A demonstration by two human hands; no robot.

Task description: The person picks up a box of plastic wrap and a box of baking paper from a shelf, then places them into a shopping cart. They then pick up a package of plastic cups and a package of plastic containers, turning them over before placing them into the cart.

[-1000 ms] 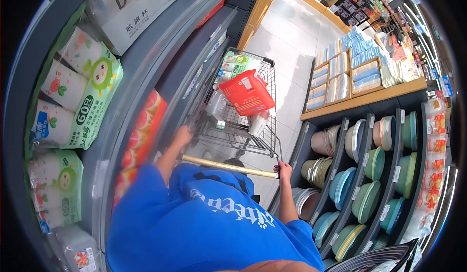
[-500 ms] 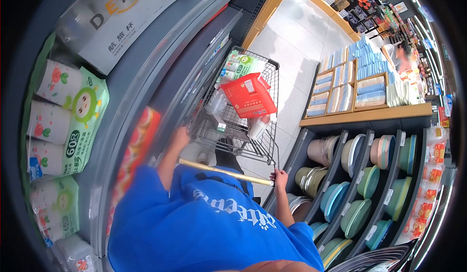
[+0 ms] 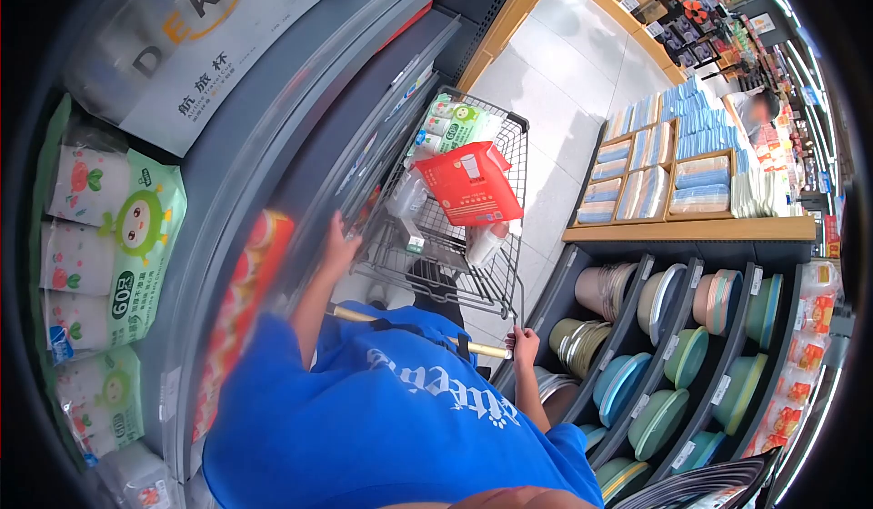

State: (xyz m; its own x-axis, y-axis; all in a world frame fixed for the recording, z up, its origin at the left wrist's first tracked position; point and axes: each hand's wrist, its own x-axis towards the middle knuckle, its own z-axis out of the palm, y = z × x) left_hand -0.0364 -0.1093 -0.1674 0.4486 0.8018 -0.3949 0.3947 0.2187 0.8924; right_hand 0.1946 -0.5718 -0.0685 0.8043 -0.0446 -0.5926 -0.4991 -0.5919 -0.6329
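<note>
In front of me stands a wire shopping cart (image 3: 455, 286) with a light-coloured handle bar (image 3: 489, 350) close to my body. My right hand (image 3: 523, 345) is closed at the bar's right end, by the cart frame. My left hand (image 3: 338, 241) is off the bar, raised beside the left shelf with fingers stretched out and apart. A red printed package (image 3: 471, 184) lies on top in the cart. Behind it is a green-and-white pack of printed cups (image 3: 452, 122). A clear plastic item (image 3: 406, 195) and a whitish package (image 3: 485, 243) lie lower down.
Left shelves (image 3: 218, 186) hold a large bag of clear cups (image 3: 195, 63) and packs of paper cups (image 3: 109, 236). On the right, a rack holds several basins (image 3: 659, 423) below folded towels (image 3: 700, 181). Another person (image 3: 757, 113) is beyond the towels. A tiled aisle (image 3: 546, 72) runs ahead.
My left hand has moved up and forward along the left shelf, its fingers extending. My right hand stays at the handle's right end. The view has shifted slightly.
</note>
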